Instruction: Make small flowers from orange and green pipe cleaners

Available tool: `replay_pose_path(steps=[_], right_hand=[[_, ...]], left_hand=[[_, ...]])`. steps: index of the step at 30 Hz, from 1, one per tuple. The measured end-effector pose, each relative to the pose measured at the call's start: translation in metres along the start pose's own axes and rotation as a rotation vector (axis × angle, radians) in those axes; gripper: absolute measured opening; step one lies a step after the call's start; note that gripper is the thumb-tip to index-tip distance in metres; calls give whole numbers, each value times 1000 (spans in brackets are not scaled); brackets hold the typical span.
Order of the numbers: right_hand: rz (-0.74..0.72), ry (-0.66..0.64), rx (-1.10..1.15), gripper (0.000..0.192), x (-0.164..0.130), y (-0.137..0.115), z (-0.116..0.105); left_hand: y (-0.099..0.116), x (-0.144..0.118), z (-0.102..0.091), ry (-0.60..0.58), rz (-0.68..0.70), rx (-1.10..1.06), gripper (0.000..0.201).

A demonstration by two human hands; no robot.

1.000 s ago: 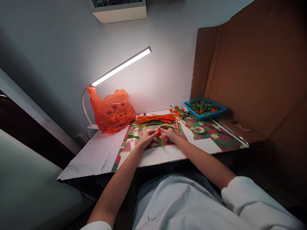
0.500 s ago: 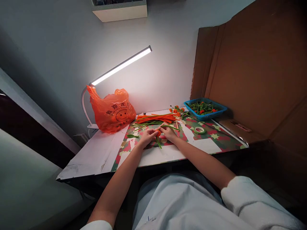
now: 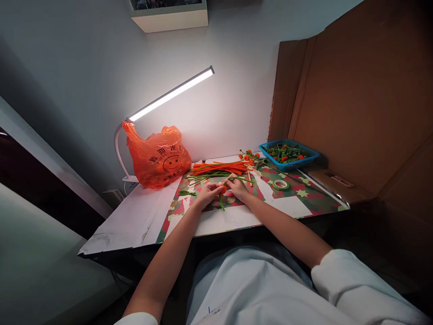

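Observation:
My left hand [image 3: 207, 195] is closed in a pinch on a small orange flower [image 3: 223, 188], and a green stem [image 3: 222, 203] hangs down below it towards the table's front. Close beside it, my right hand [image 3: 238, 188] pinches a thin green pipe cleaner [image 3: 244, 179] whose free end points right. The fingertips of both hands nearly meet at the flower, so the exact contact there is hidden. Just beyond the hands lies a bundle of orange pipe cleaners [image 3: 219, 168], with green pipe cleaners [image 3: 199, 178] along its near side.
A green tape roll [image 3: 281, 184] lies to the right. Behind it stands a blue basket [image 3: 297, 165] of green pieces and orange flowers, beside a flowered sprig [image 3: 248, 156]. An orange plastic bag [image 3: 158, 158] sits left under a lit lamp [image 3: 172, 94]. Cardboard [image 3: 355, 99] rises at right.
The green stem below the flower has swung slightly left and up. Both hands stay in nearly the same place with their grips kept.

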State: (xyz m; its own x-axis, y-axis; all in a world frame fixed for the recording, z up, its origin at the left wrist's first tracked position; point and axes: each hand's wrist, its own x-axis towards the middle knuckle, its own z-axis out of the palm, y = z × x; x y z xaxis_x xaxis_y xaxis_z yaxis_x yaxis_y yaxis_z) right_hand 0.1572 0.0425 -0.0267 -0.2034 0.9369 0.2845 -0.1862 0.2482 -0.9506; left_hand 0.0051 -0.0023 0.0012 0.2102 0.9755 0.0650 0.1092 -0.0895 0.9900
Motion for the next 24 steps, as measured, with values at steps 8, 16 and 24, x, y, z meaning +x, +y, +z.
replay_pose_path(steps=[8, 16, 24], right_hand=[[90, -12, 95, 29, -2, -6, 1], [97, -6, 74, 27, -2, -4, -1], [80, 36, 65, 26, -1, -6, -2]], left_hand=[[-3, 1, -2, 5, 13, 31, 48], [-4, 1, -1, -32, -13, -108, 46], [-2, -1, 1, -75, -38, -184, 48]])
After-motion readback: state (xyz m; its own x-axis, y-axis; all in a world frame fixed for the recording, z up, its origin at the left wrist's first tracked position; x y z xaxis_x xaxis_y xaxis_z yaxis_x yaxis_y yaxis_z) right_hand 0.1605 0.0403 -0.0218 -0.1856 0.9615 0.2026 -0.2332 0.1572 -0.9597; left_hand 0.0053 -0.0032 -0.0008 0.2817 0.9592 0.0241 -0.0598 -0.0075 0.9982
